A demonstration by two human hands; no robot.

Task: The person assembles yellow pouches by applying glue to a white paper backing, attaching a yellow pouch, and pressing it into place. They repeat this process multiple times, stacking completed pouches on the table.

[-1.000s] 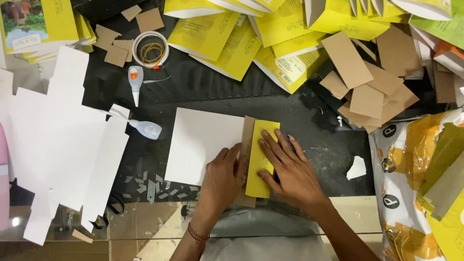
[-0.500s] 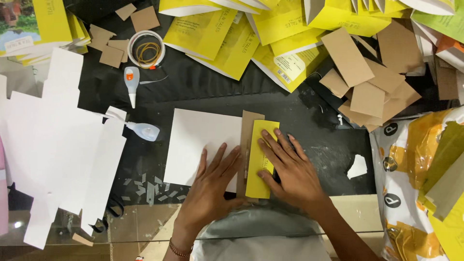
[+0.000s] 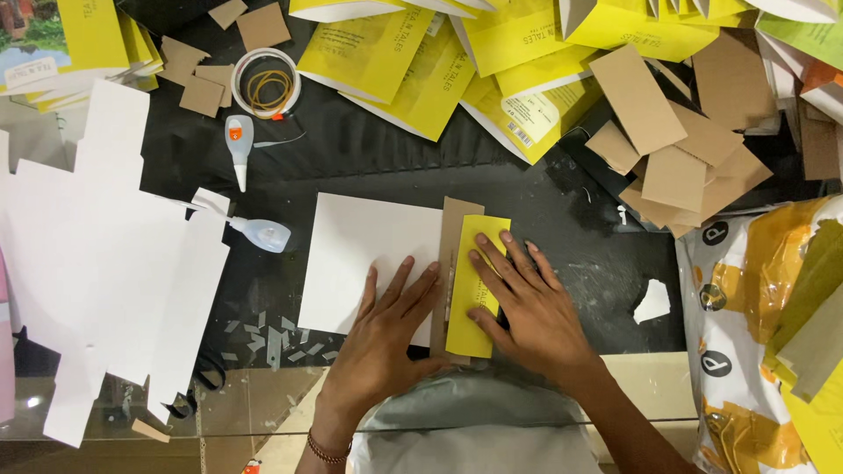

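left hand (image 3: 382, 338) spread flat on white sheet (image 3: 369, 254) | right hand (image 3: 527, 303) spread, pressing yellow card (image 3: 479, 233) right of brown strip (image 3: 455, 219)

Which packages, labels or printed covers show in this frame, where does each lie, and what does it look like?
Yellow printed covers: fanned along the top edge, flat rectangles; one bears a white round label.
White and yellow plastic mailer bags: far right, crumpled, with round black marks.
White glue bottle with orange label: upper left, lying down.
Small yellow cover strip: centre, under the right hand; left hand presses the white card.
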